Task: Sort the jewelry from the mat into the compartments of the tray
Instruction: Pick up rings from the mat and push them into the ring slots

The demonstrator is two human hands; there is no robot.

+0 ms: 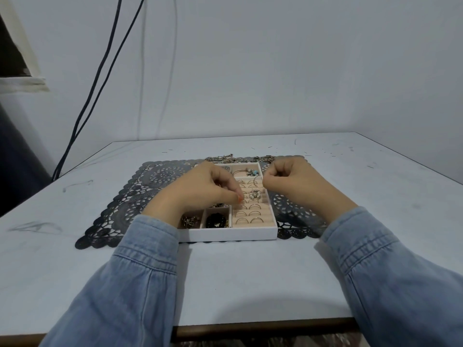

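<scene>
left grip (208, 189): my fingers curl down over the ring rows, tips at the slots; i cannot tell if they pinch anything.
right grip (293, 179): curled like a fist above the tray's right edge; i cannot tell if it holds anything.
tray (225, 235): white, on the dark lace mat (130, 196), on the table (225, 284).
rings (248, 214): standing in the slots.
chains (225, 159): on the mat behind the tray.

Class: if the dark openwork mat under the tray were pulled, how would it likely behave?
The mat lies thin and flat, so it is probably light and floppy. The tray rests on it, so a pull would likely drag the tray along. Its cut-out holes might snag the chains.
</scene>
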